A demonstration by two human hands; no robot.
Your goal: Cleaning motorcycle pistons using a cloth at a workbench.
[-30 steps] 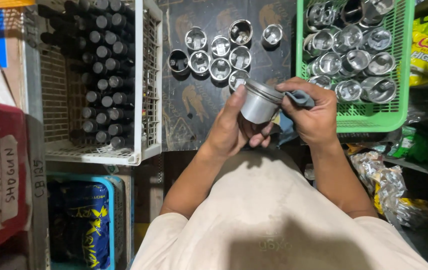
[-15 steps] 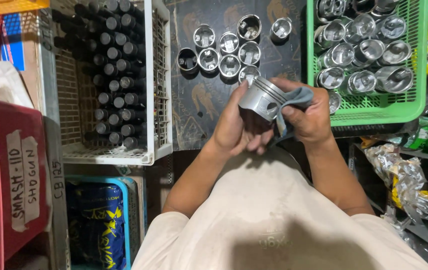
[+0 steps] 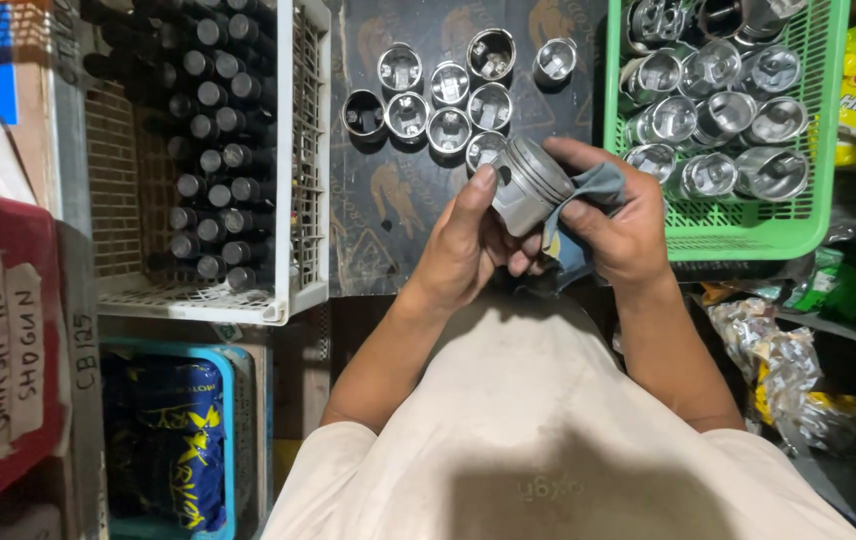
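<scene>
Two hands meet at the middle of the view around one metal piston (image 3: 526, 187). The left hand (image 3: 468, 245) cups it from seven o'clock, thumb pressed up along its side and fingers curled underneath. The right hand (image 3: 620, 225) presses a grey-blue rag (image 3: 600, 185) against it from three o'clock, fingers closed over the cloth. The piston is tilted, held in the air above the dark mat (image 3: 388, 200), not resting on anything.

The grip looks light on a smooth, round part. If the rag drags it around, it could slip out between thumb and fingers and fall onto the row of pistons (image 3: 448, 95) standing on the mat at twelve o'clock, knocking them over or denting an edge. A loose corner of the rag hangs below the right hand and could catch on something.

Around the hands: a green basket (image 3: 798, 215) at one to two o'clock, heaped with more shiny pistons and close to the right hand. A white crate (image 3: 303, 190) at ten o'clock holds dark cylindrical parts packed tightly. Between the two lies the only open stretch of mat, and the standing pistons already take up much of it. A red box (image 3: 3, 330) with a taped label sits at nine o'clock, a blue bin (image 3: 173, 440) at eight o'clock, and crumpled foil wrappers (image 3: 783, 370) at four o'clock.
</scene>
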